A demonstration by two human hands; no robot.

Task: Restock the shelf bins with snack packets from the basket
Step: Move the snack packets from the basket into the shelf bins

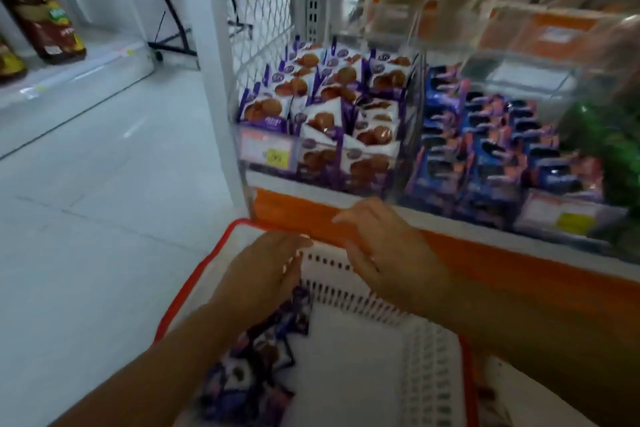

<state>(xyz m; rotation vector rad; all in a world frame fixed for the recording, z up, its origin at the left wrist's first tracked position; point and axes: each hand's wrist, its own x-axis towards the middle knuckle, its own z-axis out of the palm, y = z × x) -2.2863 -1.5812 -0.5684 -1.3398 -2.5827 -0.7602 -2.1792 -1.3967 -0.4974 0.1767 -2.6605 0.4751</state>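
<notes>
Item: restock step, reaching for more packets.

- Left hand (263, 277) – fingers look straight and released, empty, hanging low inside the basket (188, 291) just above the purple cookie packets (256, 357) heaped in its left corner.
- Right hand (391, 253) – fingers loosely bent, gripping nothing, over the basket's far wall beside the orange shelf strip (298, 215).
- Target: clear cookie bin (412, 121), leftmost on the shelf, already well filled with matching stocked packets (332, 104). Blue packets (485, 149) fill the next bin.

Handling, as I judge it: I gather a few packets flat in the left hand, square them with the right, then lift them over the bin's front wall. I would seat them upright, faces forward, in the looser front rows. The wrappers look slippery, so small stacks.

Writing: none legible. The price tag (266, 149) shows orange and yellow patches, digits blurred; packet logos are smeared.
</notes>
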